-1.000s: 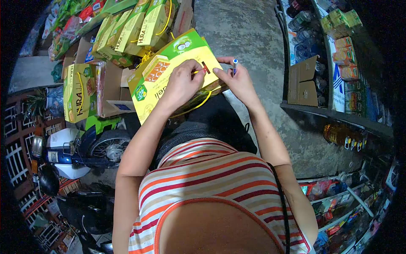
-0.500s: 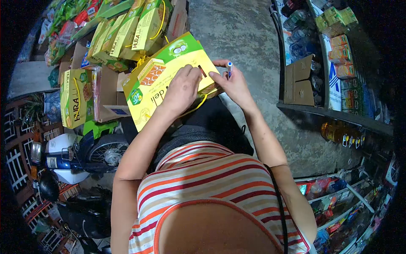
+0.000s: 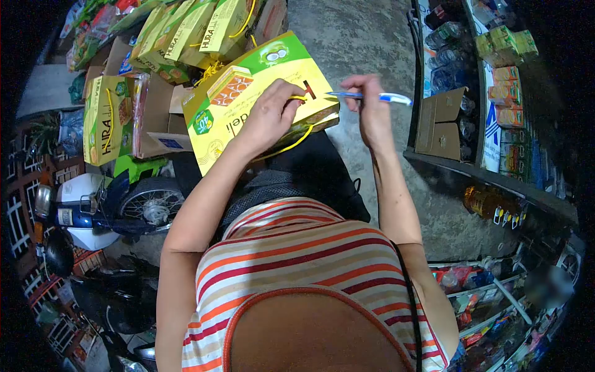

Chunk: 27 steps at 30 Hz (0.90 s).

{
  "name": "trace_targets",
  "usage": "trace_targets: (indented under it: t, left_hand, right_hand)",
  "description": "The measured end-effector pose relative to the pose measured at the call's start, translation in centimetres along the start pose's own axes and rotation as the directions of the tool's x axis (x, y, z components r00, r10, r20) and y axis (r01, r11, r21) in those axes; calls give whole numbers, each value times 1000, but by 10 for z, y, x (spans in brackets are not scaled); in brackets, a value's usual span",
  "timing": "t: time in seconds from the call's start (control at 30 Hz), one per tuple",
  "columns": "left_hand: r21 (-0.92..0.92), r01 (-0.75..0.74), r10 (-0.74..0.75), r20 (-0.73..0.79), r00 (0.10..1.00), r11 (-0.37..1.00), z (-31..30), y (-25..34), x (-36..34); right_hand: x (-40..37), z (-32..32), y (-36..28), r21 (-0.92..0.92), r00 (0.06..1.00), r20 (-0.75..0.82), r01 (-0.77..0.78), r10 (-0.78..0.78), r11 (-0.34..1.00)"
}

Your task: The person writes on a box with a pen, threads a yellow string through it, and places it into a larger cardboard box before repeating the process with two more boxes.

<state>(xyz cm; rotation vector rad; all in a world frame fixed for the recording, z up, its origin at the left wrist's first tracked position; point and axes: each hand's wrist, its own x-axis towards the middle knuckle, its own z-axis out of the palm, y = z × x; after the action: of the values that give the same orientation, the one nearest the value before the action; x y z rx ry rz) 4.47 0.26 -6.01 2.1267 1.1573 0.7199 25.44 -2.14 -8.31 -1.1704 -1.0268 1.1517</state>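
Note:
A yellow and green cake box with "deli" lettering and a picture of cake lies tilted across my lap. Over its printed face, my left hand pinches the end of a yellow cord, with the wrist resting on the box. To the right, my right hand grips a blue and white pen, whose tip points left toward the cord end. Another stretch of yellow cord loops along the box's near side. The left fingers partly cover the large red letters.
Several similar yellow boxes stand at the upper left, beside an open carton and one more upright box. A motorbike is at the left. Shelves with bottles and a cardboard box line the right side.
My right hand has left the box's edge and moved right, turning the pen sideways with its tip to the left. The yellow cord end now shows in my left fingers.

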Motion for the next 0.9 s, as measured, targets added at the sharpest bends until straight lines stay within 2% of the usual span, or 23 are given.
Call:
trace_targets:
  t: [0.03,0.13,0.2,0.23,0.3,0.37,0.43,0.47,0.5,0.57,0.63,0.7,0.77,0.83,0.9]
  left_hand:
    - [0,1,-1,-9,1000,1000,0,0,1]
    - [-25,70,-72,-55,996,997,3,-3,-1]
    - [-4,65,-65,-49,997,998,2,-4,-2]
    - [-5,68,-68,-53,996,998,3,-4,-3]
    - [-18,66,-67,-67,995,998,3,-4,-4]
    - [-30,51,-54,-96,994,998,8,-9,-6]
    - [-43,38,-43,-128,991,998,9,-9,-6]
    - [-40,29,-33,-129,991,999,9,-10,-7]
    - [-37,20,-24,-130,991,999,9,-10,-7]
    - [-44,34,-38,-117,992,998,8,-12,-7]
    - [-48,46,-51,-109,993,998,8,-13,-7]
    - [-109,105,-114,-77,991,988,7,-13,-7]
    - [-119,91,-103,-94,990,989,7,-16,-8]
    - [-129,78,-92,-104,990,988,6,-15,-8]
    - [-183,114,-132,-87,987,976,6,-13,-7]
  right_hand:
    - [0,2,5,55,996,84,-16,11,998]
    - [-12,9,6,-17,995,102,21,-19,1000]
    - [-20,10,0,-204,989,86,133,-118,970]
    - [-21,11,-1,-205,989,91,134,-118,970]
    - [-22,12,-1,-392,942,158,335,-296,857]
    - [-17,10,3,-427,918,203,396,-341,813]
    - [-11,9,4,-352,954,156,295,-255,888]
    - [-9,10,4,-248,984,115,163,-138,955]
    - [0,9,3,-250,983,121,164,-137,954]
    - [27,3,-2,-137,951,296,-55,94,989]
    - [49,3,-8,-89,913,393,-79,108,993]
    - [73,3,-14,-112,853,505,-81,127,990]
    - [93,9,-19,-115,826,555,-43,100,992]
    - [112,13,-30,-454,601,684,-92,413,886]
    - [119,24,-29,-481,565,709,-50,421,875]
